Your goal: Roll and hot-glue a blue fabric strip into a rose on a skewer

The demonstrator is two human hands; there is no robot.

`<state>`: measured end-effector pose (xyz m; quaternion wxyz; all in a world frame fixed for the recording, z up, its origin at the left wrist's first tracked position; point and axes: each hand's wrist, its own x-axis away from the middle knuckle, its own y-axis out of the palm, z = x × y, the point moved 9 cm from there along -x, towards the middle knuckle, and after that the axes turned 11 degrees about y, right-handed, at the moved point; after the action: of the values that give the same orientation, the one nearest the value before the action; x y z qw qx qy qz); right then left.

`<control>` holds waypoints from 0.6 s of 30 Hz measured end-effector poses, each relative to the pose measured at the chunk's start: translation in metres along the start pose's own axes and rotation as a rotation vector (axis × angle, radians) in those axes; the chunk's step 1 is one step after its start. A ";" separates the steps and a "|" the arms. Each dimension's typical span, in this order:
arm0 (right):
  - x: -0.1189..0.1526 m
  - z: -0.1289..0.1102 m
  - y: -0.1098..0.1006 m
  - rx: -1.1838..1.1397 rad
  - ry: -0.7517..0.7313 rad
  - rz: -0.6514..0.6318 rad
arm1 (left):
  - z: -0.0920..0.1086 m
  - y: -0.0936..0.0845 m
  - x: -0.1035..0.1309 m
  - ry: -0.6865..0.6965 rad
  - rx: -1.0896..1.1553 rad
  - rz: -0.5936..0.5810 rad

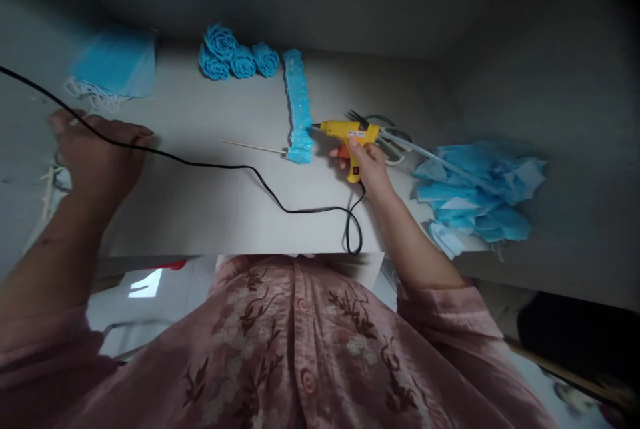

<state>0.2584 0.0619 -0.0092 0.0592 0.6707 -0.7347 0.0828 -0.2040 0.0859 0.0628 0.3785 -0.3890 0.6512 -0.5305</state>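
My right hand [367,163] grips a yellow glue gun [350,130], whose nozzle points left at a gathered blue strip [299,105]. A clear glue stick [430,154] sticks out of its back. The strip lies lengthwise away from me, and a thin wooden stick [250,146] meets its near end from the left. At the left, my left hand [103,155] is by the table edge beneath the black cord [215,165]; its fingers are bent and blurred, and whether they hold anything is hidden.
Several blue rosettes [243,61] sit at the back. Blue masks with white loops [117,62] lie back left. Scissors [395,142] rest behind the glue gun. Crumpled blue pieces [475,195] are heaped at the right. The cord loops near the front edge.
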 end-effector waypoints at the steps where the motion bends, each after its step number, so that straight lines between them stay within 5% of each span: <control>1: 0.001 0.000 0.001 -0.006 -0.002 -0.006 | 0.013 -0.001 -0.008 0.006 -0.026 -0.011; 11: 0.003 0.002 0.005 0.061 -0.018 -0.029 | 0.139 0.020 -0.071 0.445 0.164 0.020; 18: 0.005 0.000 0.007 0.111 -0.062 -0.031 | 0.157 0.037 -0.103 0.500 0.349 -0.001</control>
<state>0.2511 0.0573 -0.0089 0.0002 0.6866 -0.7199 0.1016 -0.0233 0.1221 0.0105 0.2673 -0.1759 0.6229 -0.7139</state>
